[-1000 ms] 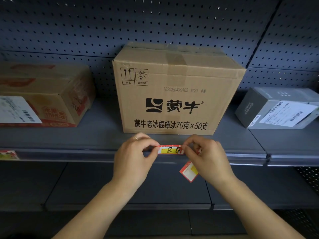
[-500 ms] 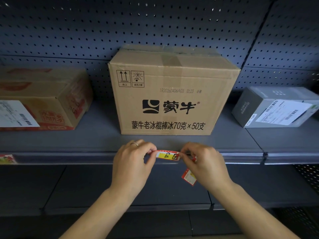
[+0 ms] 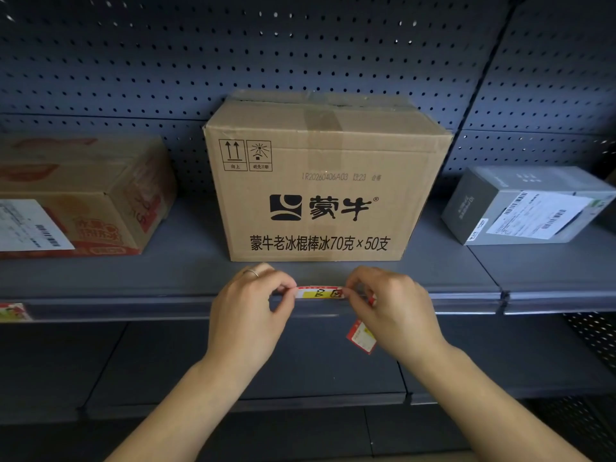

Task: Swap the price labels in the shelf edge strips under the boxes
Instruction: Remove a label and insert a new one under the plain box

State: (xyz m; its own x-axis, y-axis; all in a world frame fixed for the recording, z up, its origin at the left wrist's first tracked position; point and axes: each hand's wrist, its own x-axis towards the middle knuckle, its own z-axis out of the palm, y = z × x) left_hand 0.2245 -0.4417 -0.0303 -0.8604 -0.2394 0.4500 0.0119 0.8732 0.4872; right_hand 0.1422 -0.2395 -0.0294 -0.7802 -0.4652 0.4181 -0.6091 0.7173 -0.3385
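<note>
A red, white and yellow price label (image 3: 320,292) marked "B" sits at the shelf edge strip (image 3: 133,303), directly under the tall brown carton (image 3: 320,181). My left hand (image 3: 248,315) pinches the label's left end. Its right end is pinched by my right hand (image 3: 391,310), which also holds a second red and yellow label (image 3: 361,336) that hangs below the fingers. Another label (image 3: 13,311) sits in the strip at the far left, under the orange-printed carton (image 3: 83,198).
A grey box (image 3: 530,205) with a white shipping sticker stands on the shelf to the right. Perforated back panels rise behind the boxes. A lower shelf (image 3: 233,378) lies below my forearms.
Both hands, with the "B" label between them, have stayed at the strip. The view has shifted slightly, and the label now looks flatter against the strip edge.
</note>
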